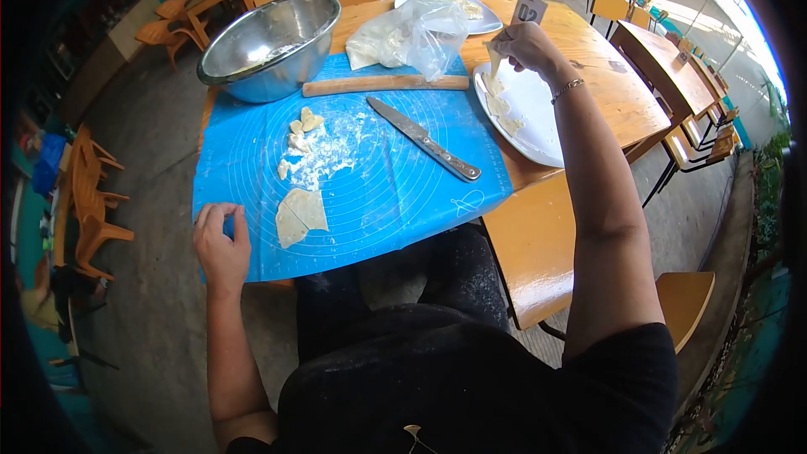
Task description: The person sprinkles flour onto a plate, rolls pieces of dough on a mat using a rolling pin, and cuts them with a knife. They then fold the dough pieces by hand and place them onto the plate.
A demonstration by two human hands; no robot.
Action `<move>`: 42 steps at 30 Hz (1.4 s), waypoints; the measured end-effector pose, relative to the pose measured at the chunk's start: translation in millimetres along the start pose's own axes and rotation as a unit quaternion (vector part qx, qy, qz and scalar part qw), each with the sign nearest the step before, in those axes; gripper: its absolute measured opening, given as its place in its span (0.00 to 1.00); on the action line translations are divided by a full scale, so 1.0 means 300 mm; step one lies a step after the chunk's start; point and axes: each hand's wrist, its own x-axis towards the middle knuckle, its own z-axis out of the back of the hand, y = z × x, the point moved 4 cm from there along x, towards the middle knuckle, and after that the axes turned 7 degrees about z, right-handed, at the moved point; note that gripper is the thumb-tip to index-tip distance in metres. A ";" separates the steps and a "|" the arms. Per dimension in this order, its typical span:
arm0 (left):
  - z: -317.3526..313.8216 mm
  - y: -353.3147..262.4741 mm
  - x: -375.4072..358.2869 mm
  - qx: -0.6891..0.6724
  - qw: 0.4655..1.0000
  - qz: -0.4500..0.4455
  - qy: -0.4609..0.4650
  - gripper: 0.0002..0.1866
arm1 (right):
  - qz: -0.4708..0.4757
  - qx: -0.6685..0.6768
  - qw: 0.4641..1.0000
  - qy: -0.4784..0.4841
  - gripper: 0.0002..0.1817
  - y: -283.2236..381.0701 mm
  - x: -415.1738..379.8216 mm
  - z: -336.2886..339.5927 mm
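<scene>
My right hand (528, 46) pinches a thin strip of dough (493, 60) above the far-left part of a white oval plate (534, 105), where more dough pieces (498, 107) lie. On the left edge of the blue mat (370, 219) rests my left hand (223, 240), its fingers curled; whether anything is between them cannot be made out. Just right of it lies a flat sheet of dough (301, 217). Small dough lumps (308, 122) and scattered flour are farther up the mat. A knife (424, 139) lies diagonally at the mat's middle right.
A wooden rolling pin (387, 85) lies across the mat's far side. Behind it are a steel bowl (290, 63), a plastic bag (412, 34) and a second white plate (481, 18). A number card (528, 10) stands by my right hand. Chairs and tables surround the table.
</scene>
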 end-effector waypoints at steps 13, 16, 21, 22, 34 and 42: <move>0.000 -0.002 0.002 0.006 1.000 -0.017 0.002 0.06 | -0.116 -0.307 0.936 -0.129 0.09 -0.173 -0.098 0.049; -0.001 -0.003 0.001 0.003 1.000 -0.016 0.000 0.06 | -0.146 -0.341 0.921 -0.118 0.11 -0.128 -0.137 0.088; -0.003 0.004 -0.003 -0.003 1.000 -0.009 -0.002 0.06 | -0.204 -0.353 0.911 -0.064 0.14 -0.179 -0.170 0.092; -0.004 0.007 -0.003 -0.004 1.000 -0.013 -0.004 0.06 | -0.203 -0.354 0.911 -0.065 0.14 -0.187 -0.175 0.093; -0.002 0.006 -0.002 -0.002 1.000 -0.009 -0.003 0.06 | -0.073 -0.312 0.925 -0.202 0.11 -0.063 -0.219 0.141; -0.005 0.014 -0.004 -0.006 0.999 -0.026 -0.030 0.05 | 0.224 0.116 0.958 -0.135 0.08 0.457 -0.422 -0.152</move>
